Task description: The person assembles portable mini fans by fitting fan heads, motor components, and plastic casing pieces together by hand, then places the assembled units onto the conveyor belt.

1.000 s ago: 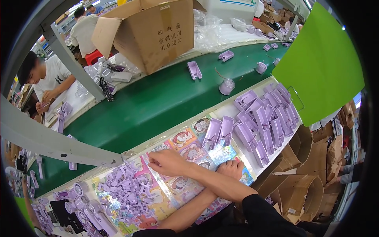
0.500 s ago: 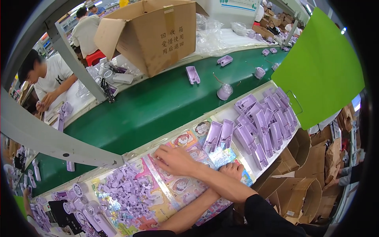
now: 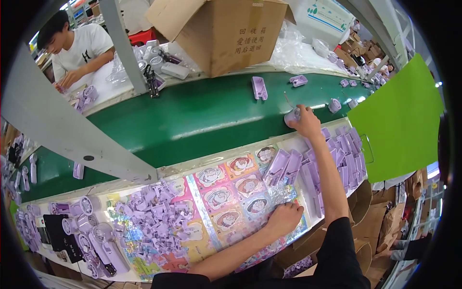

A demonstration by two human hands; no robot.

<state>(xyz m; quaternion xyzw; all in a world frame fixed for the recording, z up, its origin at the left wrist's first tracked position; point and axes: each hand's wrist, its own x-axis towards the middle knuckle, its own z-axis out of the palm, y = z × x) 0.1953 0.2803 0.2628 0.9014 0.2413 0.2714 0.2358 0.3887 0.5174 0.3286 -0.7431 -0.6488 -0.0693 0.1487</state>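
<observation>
My right hand (image 3: 306, 123) reaches over the green conveyor belt (image 3: 192, 123). Its thumb and fingers are closed around a round lilac housing (image 3: 290, 117) with a thin wire sticking up from it. Palm down, my left hand (image 3: 285, 220) rests on the colourful printed mat (image 3: 226, 197) with its fingers curled under; whatever they might hold is hidden. Just beyond the left hand lie two long lilac half-shells (image 3: 284, 166). More such shells (image 3: 344, 154) are stacked to the right, partly behind my right forearm.
Small lilac clips (image 3: 159, 219) form a heap at left, beside lilac handheld fans (image 3: 98, 236). A metal post (image 3: 72, 120) crosses the left side. A cardboard box (image 3: 226, 38) stands beyond the belt; a green panel (image 3: 394, 125) rises at right. A co-worker (image 3: 79, 53) sits across.
My right hand has left the mat, uncrossing from the left arm, and has taken hold of the round housing on the belt. My left hand stays on the mat. The view has shifted.
</observation>
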